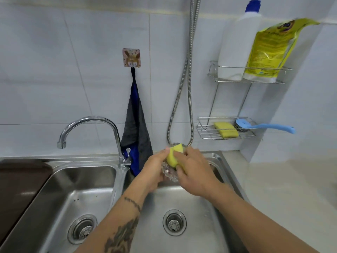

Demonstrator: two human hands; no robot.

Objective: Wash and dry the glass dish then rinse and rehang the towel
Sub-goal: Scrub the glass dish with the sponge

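While left hand (155, 168) grips one glass dish (169, 173), right hand (194, 173) holds one sponge (174, 156), one towel (135, 125) hanging

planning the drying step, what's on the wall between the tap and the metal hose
The blue and grey towel, hanging from a wall hook; the head view shows it.
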